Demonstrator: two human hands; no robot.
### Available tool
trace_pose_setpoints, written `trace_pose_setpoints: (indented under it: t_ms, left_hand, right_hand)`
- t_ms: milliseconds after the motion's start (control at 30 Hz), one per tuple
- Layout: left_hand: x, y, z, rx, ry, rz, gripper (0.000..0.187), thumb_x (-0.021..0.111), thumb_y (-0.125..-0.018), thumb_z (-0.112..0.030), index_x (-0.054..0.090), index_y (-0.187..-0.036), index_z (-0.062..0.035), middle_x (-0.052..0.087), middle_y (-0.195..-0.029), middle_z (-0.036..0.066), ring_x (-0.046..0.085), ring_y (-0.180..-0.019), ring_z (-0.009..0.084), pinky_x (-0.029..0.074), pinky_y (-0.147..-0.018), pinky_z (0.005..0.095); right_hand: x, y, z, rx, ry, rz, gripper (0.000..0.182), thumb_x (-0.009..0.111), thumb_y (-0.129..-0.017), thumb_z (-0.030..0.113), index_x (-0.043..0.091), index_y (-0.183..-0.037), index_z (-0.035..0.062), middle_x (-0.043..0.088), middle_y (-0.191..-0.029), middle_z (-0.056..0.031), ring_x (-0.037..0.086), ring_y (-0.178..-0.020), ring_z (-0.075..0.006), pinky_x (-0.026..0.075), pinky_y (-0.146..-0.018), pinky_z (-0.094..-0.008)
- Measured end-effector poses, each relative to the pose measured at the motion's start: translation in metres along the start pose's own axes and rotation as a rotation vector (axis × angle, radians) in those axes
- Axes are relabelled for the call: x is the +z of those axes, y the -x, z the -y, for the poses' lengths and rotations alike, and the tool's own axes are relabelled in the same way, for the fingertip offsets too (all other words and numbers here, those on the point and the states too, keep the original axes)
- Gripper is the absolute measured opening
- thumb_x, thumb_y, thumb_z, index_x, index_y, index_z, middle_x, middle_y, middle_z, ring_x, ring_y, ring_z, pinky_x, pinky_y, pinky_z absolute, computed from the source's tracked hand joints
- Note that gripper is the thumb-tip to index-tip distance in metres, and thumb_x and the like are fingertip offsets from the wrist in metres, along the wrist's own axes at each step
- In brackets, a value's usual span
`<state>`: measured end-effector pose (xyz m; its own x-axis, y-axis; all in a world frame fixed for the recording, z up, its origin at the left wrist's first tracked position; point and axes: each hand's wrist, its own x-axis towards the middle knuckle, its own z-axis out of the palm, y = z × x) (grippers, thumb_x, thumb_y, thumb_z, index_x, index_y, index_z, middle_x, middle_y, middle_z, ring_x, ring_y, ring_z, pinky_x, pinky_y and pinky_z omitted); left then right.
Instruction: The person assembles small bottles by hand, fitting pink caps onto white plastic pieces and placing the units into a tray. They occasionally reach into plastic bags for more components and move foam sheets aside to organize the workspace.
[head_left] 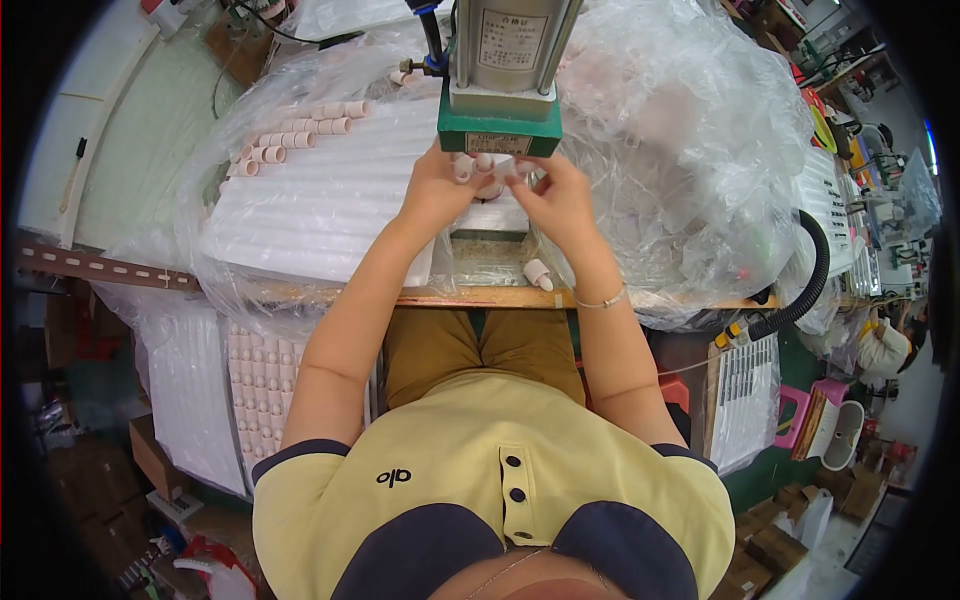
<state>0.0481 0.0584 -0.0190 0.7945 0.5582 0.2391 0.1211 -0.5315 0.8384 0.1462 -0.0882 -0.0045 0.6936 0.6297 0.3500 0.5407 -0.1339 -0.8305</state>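
Below the green head of a press [500, 128], both my hands are close together. My left hand [438, 190] is closed round small pink-and-white cylindrical parts [463, 168]. Beside it, my right hand [556, 198] has its fingers bent inward near the same parts; its fingertips are blurred, and what they pinch is too small to tell. A metal block [490, 215] lies under the hands. One loose pink part with a white tip [538, 274] rests near the bench edge, below my right hand.
Rows of pink cylinders [300, 133] lie on white foam [320, 210] at the left. Crumpled clear plastic [690, 150] covers the right side. A black corrugated hose [815, 270] curves at the right. A tray of pink parts [262, 385] stands lower left. A person [882, 345] is far right.
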Motion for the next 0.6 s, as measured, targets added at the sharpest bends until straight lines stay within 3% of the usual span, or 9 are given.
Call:
trace_pose_setpoints:
  t_ms: [133,267,400,467,600]
  left_hand:
    - [-0.015,0.007,0.018,-0.026,0.457,-0.167,0.06,0.071,-0.074,-0.003,0.042,-0.127,-0.006,0.06,-0.09,0.006,0.059,-0.083,0.0145,0.048,-0.076,0.0262]
    - [-0.023,0.022,0.018,-0.027,0.526,-0.093,0.054,0.066,-0.078,0.001,0.044,-0.126,-0.0046,0.059,-0.084,0.002,0.056,-0.082,0.0086,0.047,-0.074,0.022]
    - [-0.023,0.02,0.031,-0.089,0.571,-0.064,0.049,0.067,-0.078,0.001,0.048,-0.123,-0.0041,0.06,-0.088,0.003,0.056,-0.082,0.0081,0.046,-0.074,0.0204]
    - [-0.029,0.023,0.032,-0.098,0.482,-0.138,0.046,0.068,-0.077,0.0,0.051,-0.12,-0.0052,0.06,-0.092,0.003,0.056,-0.082,0.0088,0.046,-0.074,0.0214]
    - [-0.042,0.047,0.006,-0.009,0.258,-0.109,0.048,0.068,-0.076,0.001,0.052,-0.12,-0.0071,0.061,-0.094,0.003,0.056,-0.082,0.0099,0.046,-0.075,0.0231]
  right_hand:
    - [0.015,-0.019,0.001,-0.049,0.242,0.105,0.024,0.073,-0.069,0.019,0.064,-0.09,0.0092,0.063,-0.077,-0.0025,0.058,-0.06,-0.0192,0.047,-0.058,-0.0314]
    - [0.032,-0.026,-0.003,-0.057,0.475,0.211,0.028,0.07,-0.067,0.024,0.064,-0.093,0.0147,0.063,-0.078,-0.0036,0.059,-0.072,-0.0272,0.049,-0.066,-0.0365]
    - [0.031,-0.017,-0.007,-0.038,0.453,0.216,0.033,0.073,-0.067,0.022,0.062,-0.097,0.0115,0.064,-0.083,-0.0044,0.059,-0.068,-0.0242,0.049,-0.064,-0.0348]
    - [0.025,0.0,-0.009,-0.052,0.188,-0.014,0.034,0.074,-0.069,0.015,0.062,-0.099,0.0072,0.063,-0.088,-0.0056,0.057,-0.065,-0.0197,0.048,-0.059,-0.0296]
    - [-0.002,0.039,0.002,-0.025,0.049,-0.189,0.03,0.074,-0.069,0.013,0.063,-0.096,0.0052,0.057,-0.084,-0.0084,0.056,-0.057,-0.0205,0.046,-0.055,-0.0301]
